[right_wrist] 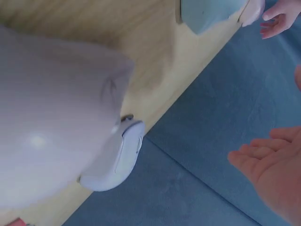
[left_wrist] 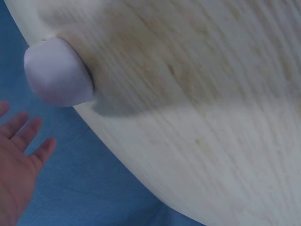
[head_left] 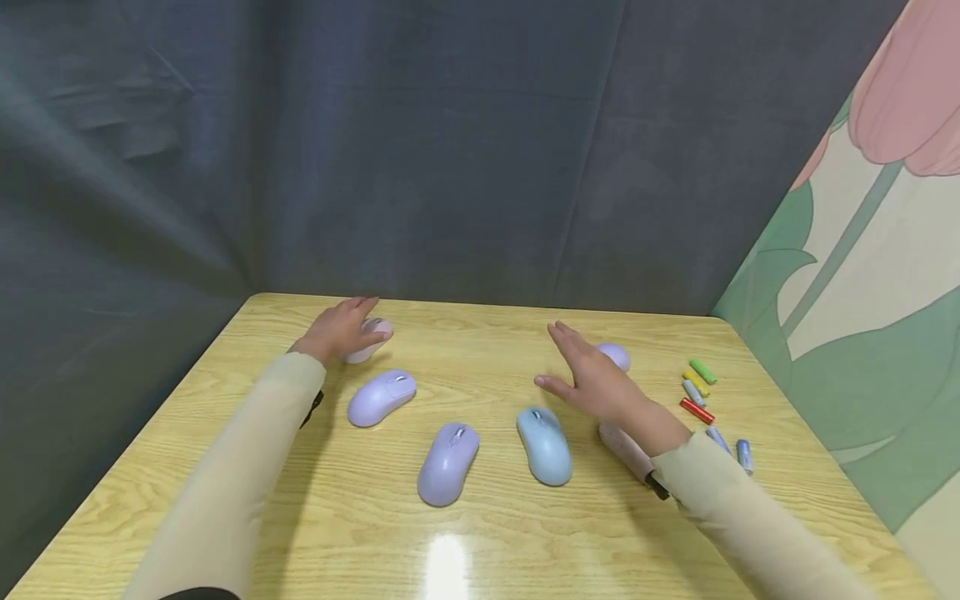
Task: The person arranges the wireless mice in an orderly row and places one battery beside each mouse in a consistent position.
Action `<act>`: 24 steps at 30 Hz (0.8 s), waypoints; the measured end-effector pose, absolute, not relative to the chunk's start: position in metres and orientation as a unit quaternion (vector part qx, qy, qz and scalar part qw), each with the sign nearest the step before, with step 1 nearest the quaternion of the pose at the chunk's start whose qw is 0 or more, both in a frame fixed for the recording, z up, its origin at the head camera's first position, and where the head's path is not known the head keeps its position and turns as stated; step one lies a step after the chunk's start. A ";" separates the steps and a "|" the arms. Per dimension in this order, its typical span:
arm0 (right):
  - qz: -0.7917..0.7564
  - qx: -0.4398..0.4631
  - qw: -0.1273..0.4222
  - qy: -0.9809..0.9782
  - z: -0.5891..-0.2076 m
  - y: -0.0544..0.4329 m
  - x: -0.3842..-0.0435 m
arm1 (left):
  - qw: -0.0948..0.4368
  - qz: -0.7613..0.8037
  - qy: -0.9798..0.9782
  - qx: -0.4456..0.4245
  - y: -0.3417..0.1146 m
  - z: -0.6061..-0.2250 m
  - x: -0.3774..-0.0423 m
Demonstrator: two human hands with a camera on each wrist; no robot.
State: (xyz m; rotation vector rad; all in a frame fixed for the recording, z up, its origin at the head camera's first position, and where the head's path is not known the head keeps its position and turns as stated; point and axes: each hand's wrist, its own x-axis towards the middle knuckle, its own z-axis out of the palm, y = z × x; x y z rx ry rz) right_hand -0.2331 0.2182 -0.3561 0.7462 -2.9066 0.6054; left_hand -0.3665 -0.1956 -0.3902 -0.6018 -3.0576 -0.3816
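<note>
My left hand (head_left: 339,330) reaches over the far left of the table, fingers extended, overlapping a pale pinkish computer mouse (head_left: 362,353). In the left wrist view a gap shows between that mouse (left_wrist: 59,73) and the fingers of my left hand (left_wrist: 19,165). My right hand (head_left: 600,385) hovers with straight fingers and thumb spread, holding nothing. A lavender mouse (head_left: 615,355) lies partly hidden behind it, and a pinkish mouse (head_left: 624,446) lies below its wrist. Nearer the middle are a light blue mouse (head_left: 545,447), a purple mouse (head_left: 448,463) and a lavender mouse (head_left: 381,398).
Several small coloured cylinders, among them a red one (head_left: 697,410) and a green one (head_left: 702,371), lie at the right of the wooden table (head_left: 480,550). A dark curtain (head_left: 435,167) hangs behind the table; a flower-patterned wall (head_left: 862,333) stands to the right.
</note>
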 end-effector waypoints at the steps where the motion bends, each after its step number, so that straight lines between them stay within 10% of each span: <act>1: 0.200 0.243 0.040 -0.948 -0.358 0.218 -0.231 | -0.001 -0.124 -0.974 -0.189 -0.196 -0.391 -0.367; 24: 0.192 0.226 0.023 -0.955 -0.382 0.203 -0.197 | -0.026 -0.093 -0.977 -0.189 -0.190 -0.405 -0.371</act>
